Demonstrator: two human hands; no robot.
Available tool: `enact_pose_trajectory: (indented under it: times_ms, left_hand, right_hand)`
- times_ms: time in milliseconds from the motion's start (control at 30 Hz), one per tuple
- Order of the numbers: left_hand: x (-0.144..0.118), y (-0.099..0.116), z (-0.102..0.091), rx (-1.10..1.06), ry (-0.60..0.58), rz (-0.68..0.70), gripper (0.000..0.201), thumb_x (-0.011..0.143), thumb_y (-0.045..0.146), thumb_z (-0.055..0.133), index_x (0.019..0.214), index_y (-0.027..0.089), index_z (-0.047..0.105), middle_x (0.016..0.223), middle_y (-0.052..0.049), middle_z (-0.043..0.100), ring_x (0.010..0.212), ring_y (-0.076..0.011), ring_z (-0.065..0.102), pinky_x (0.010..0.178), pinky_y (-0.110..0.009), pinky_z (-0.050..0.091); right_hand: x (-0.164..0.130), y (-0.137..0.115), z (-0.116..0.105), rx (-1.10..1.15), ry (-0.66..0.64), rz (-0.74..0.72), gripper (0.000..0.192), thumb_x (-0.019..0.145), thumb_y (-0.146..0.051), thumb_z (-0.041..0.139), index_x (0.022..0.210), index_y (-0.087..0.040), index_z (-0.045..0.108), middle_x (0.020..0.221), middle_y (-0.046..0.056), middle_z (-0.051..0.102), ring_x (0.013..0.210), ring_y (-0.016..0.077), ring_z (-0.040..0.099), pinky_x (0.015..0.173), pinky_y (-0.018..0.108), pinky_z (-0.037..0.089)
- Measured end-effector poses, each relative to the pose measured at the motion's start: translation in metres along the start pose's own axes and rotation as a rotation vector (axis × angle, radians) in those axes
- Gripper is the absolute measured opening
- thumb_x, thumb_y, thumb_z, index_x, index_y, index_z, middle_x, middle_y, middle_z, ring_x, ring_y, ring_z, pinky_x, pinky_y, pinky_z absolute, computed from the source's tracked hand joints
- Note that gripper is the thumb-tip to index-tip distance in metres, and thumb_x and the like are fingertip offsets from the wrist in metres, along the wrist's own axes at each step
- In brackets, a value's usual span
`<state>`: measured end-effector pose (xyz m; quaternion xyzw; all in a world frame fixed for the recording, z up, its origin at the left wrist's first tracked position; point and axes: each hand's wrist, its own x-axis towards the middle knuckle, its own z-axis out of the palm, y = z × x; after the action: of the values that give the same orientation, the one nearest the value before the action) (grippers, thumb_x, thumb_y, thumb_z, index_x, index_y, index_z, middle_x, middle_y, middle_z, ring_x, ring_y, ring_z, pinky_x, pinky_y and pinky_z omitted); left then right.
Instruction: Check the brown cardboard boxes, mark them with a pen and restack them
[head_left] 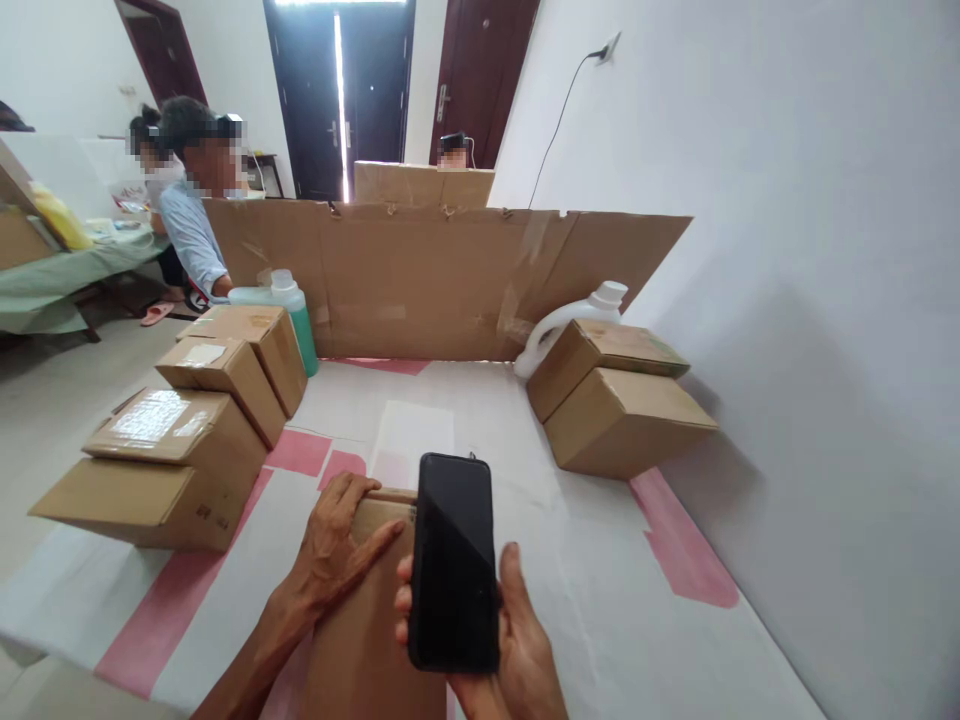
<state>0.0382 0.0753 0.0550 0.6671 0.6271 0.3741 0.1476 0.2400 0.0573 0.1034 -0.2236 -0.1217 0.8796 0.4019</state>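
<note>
My right hand (517, 645) holds a black phone (455, 560) upright, its dark screen facing me, above the near part of the table. My left hand (337, 545) lies flat on top of a brown cardboard box (360, 640) that stands right in front of me, fingers spread over its far edge. The phone overlaps the box's right side from this angle.
Several taped cardboard boxes (187, 440) line the left of the white and pink table (600, 580); two more boxes (622, 400) sit at the right by the wall. A green bottle (289, 305) and a white jug (570, 320) stand before a cardboard screen (420, 280). People sit behind it.
</note>
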Motion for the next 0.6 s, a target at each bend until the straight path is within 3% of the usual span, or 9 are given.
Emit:
enact_pose_trajectory:
  times_ms: [200,367,600]
  left_hand:
    - [-0.004,-0.003,-0.001,-0.024,0.003,0.015,0.029,0.093,0.043,0.063,0.114,0.023,0.063,0.106,-0.008,0.067,0.1,-0.028,0.064,0.09,-0.044,0.054]
    - [-0.004,-0.003,-0.001,-0.031,0.009,-0.002,0.029,0.093,0.044,0.063,0.114,0.024,0.065,0.106,-0.008,0.068,0.101,-0.0289,0.065,0.091,-0.044,0.054]
    - [-0.005,-0.001,-0.003,-0.029,-0.006,-0.017,0.026,0.093,0.039,0.064,0.115,0.024,0.063,0.11,-0.009,0.066,0.104,-0.0287,0.064,0.092,-0.045,0.053]
  right_hand:
    - [0.008,0.017,0.008,0.028,-0.068,0.095,0.06,0.096,-0.062,0.055,0.12,-0.01,0.073,0.105,0.017,0.077,0.086,0.0277,0.073,0.078,0.045,0.059]
    - [0.006,0.021,0.009,0.048,-0.031,0.07,0.064,0.089,-0.069,0.06,0.11,-0.011,0.076,0.1,0.017,0.077,0.082,0.0285,0.073,0.078,0.047,0.059]
    - [0.003,0.016,0.008,0.014,0.004,0.012,0.062,0.092,-0.067,0.059,0.115,-0.013,0.077,0.105,0.017,0.077,0.088,0.0279,0.073,0.085,0.047,0.057]
